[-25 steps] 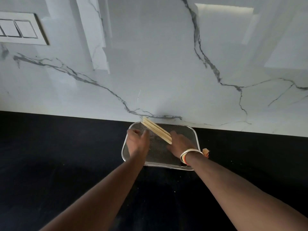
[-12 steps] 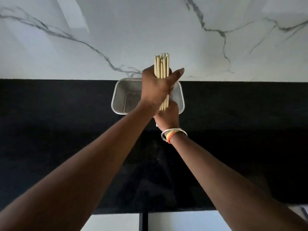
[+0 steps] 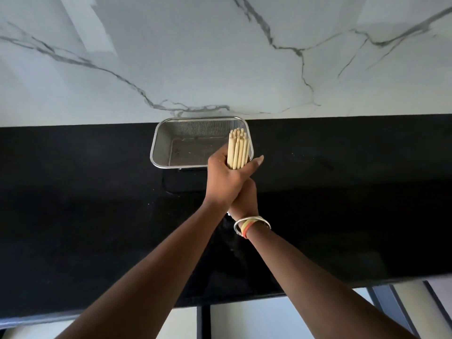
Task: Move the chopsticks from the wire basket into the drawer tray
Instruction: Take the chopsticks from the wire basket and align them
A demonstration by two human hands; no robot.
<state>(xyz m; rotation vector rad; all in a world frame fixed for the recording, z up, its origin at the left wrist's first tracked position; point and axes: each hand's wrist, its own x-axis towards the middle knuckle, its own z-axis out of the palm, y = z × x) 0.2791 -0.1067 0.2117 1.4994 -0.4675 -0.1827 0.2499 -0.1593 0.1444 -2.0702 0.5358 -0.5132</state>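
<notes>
left hand (image 3: 226, 178) – grip clasps chopsticks (image 3: 237, 150) | right hand (image 3: 244, 199) – wraps their lower ends | wire basket (image 3: 166, 140) behind

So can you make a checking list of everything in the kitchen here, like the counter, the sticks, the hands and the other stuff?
Surface: black countertop, bare and glossy.
Job's things: chopsticks bundled upright, out of the wire basket; basket looks empty; drawer tray not in view.
Clutter: nothing seen.
Grippers: left hand wrapped around the bundle; right hand below it, grip hidden.
Cables: nothing seen.
Surroundings: white marble wall; pale cabinet fronts; bangles on right wrist.
</notes>
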